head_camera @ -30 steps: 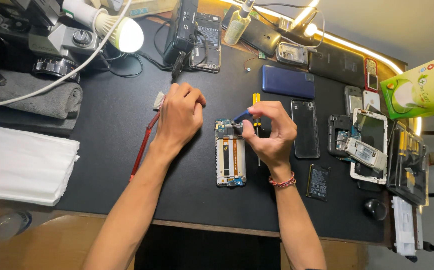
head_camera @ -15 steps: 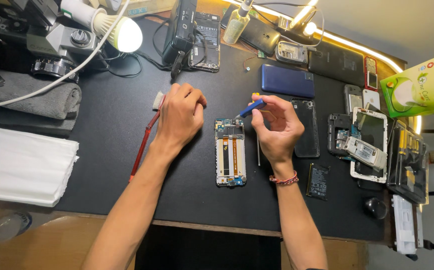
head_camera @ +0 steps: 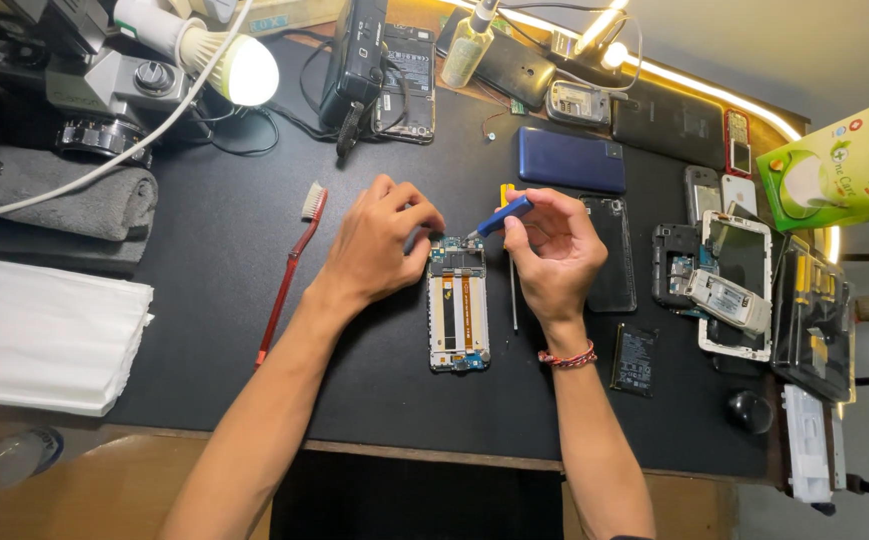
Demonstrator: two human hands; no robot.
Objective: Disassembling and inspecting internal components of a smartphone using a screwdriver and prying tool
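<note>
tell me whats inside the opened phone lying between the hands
Inside the opened phone frame: a circuit board at the top and two orange ribbon strips down the middle. The left hand covers its top-left corner.

Matt black mat [head_camera: 204, 300], grey cloth towel [head_camera: 64, 215], red plastic toothbrush [head_camera: 289, 270], glossy blue phone [head_camera: 570, 160]

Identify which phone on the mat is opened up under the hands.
The backless phone between both hands, its orange ribbon cables exposed; the others lie aside.

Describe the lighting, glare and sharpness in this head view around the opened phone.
Head view: the lit bulb at upper left is blown out white, and an LED strip glows along the far edge; the black mat is evenly lit; the opened phone, left hand and right hand are sharp; corners bend slightly.
</note>
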